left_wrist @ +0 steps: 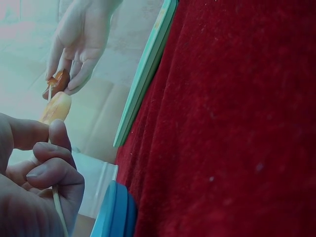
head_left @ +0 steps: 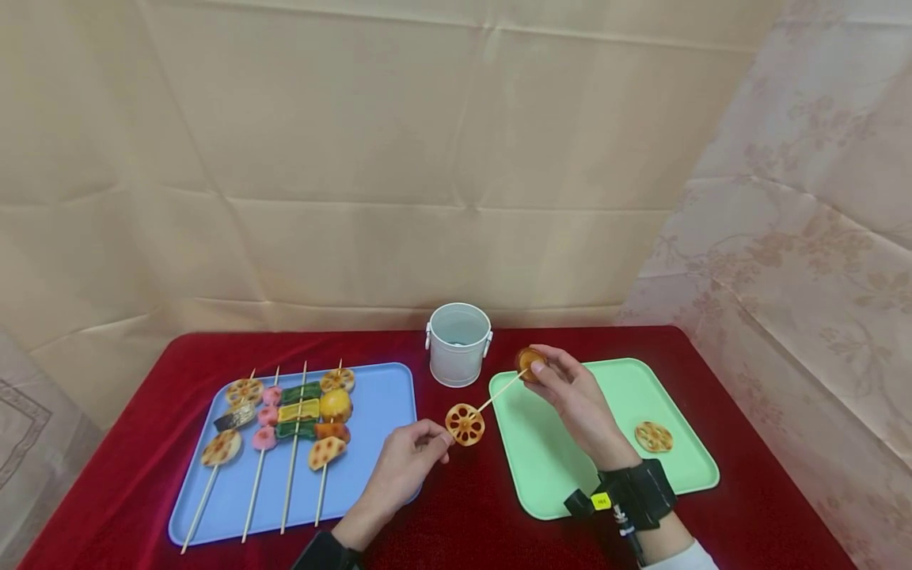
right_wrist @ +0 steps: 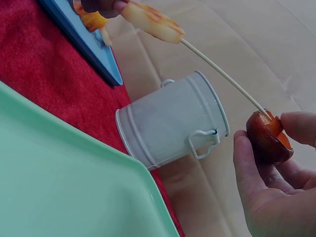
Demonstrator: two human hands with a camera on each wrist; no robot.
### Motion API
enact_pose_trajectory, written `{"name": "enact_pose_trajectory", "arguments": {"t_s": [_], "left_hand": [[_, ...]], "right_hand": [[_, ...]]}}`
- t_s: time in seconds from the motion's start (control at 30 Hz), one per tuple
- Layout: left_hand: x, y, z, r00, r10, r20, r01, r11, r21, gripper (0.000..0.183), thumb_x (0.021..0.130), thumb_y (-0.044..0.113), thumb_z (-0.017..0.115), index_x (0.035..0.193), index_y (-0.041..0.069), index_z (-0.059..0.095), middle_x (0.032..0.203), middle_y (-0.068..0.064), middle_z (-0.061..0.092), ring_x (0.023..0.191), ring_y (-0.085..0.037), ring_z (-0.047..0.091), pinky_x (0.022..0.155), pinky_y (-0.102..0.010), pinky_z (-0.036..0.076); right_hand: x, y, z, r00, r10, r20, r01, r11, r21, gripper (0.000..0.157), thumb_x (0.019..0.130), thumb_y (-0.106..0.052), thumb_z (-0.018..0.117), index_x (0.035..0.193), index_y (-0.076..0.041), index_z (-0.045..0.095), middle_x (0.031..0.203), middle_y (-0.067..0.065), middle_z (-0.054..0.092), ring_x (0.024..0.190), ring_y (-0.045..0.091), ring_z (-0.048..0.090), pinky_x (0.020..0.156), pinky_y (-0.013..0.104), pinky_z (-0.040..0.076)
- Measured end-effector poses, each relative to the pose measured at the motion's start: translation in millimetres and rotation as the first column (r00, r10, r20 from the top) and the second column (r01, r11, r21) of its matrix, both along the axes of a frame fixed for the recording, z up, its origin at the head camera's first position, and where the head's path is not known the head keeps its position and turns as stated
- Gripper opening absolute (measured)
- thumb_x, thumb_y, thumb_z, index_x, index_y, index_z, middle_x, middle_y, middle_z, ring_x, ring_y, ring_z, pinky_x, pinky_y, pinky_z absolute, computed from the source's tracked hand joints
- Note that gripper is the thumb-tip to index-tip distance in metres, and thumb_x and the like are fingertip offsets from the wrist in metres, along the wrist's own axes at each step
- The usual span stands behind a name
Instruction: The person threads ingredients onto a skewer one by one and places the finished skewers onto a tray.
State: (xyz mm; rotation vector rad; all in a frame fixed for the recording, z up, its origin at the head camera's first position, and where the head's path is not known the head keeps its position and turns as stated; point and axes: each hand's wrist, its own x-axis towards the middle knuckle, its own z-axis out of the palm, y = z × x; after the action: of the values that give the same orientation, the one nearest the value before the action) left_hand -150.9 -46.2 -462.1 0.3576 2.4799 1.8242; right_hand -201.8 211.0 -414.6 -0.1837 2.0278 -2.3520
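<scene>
My left hand [head_left: 409, 467] grips a thin wooden skewer [right_wrist: 222, 72], its fingers curled round the stick just below a browned lotus root slice [head_left: 465, 425] threaded on it. The skewer slants up and right from the slice. At its far end my right hand [head_left: 575, 396] pinches a glossy brown round food piece [right_wrist: 264, 140] with an orange cut face between thumb and fingers. The stick's tip meets that orange face; how deep it goes is hidden. In the left wrist view the brown piece [left_wrist: 60, 85] is just beyond the slice.
A blue tray [head_left: 385, 396] on the left bears several loaded skewers [head_left: 295, 467]. A pale metal bucket [head_left: 456, 360] stands at the back middle. Another lotus root slice [head_left: 653, 437] lies on the green tray [head_left: 549, 475] under my right hand. Red cloth [head_left: 456, 522] covers the table.
</scene>
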Motion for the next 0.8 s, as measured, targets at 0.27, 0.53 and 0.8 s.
{"name": "enact_pose_trajectory", "arguments": {"t_s": [0.27, 0.53, 0.8], "left_hand": [[0.5, 0.0, -0.6, 1.0, 0.006, 0.006, -0.006, 1.0, 0.005, 0.019, 0.092, 0.02, 0.062, 0.089, 0.004, 0.069, 0.066, -0.001, 0.063, 0.065, -0.012, 0.056, 0.06, -0.023, 0.04], [0.5, 0.2, -1.6, 1.0, 0.008, -0.003, -0.008, 1.0, 0.014, 0.018, 0.092, 0.02, 0.062, 0.088, 0.004, 0.069, 0.066, 0.0, 0.063, 0.064, -0.013, 0.056, 0.059, -0.023, 0.04], [1.6, 1.0, -0.1, 1.0, 0.017, 0.009, -0.017, 1.0, 0.017, 0.019, 0.092, 0.019, 0.061, 0.09, 0.002, 0.069, 0.067, -0.001, 0.064, 0.063, -0.011, 0.055, 0.058, -0.022, 0.039]], "right_hand": [[0.5, -1.8, -2.0, 1.0, 0.01, -0.007, -0.01, 0.998, 0.068, 0.055, 0.091, -0.02, 0.066, 0.136, 0.003, 0.044, 0.127, 0.019, 0.053, 0.109, 0.022, 0.059, 0.092, 0.034, 0.048], [1.6, -8.2, -4.3, 1.0, 0.022, 0.01, -0.023, 0.993, 0.118, 0.055, 0.091, -0.02, 0.066, 0.135, 0.003, 0.046, 0.127, 0.02, 0.054, 0.108, 0.021, 0.06, 0.089, 0.034, 0.049], [1.6, -13.7, -6.9, 0.999, 0.029, 0.019, -0.031, 0.996, 0.089, 0.052, 0.09, -0.014, 0.067, 0.132, 0.009, 0.046, 0.12, 0.02, 0.058, 0.102, 0.019, 0.063, 0.089, 0.035, 0.05]]}}
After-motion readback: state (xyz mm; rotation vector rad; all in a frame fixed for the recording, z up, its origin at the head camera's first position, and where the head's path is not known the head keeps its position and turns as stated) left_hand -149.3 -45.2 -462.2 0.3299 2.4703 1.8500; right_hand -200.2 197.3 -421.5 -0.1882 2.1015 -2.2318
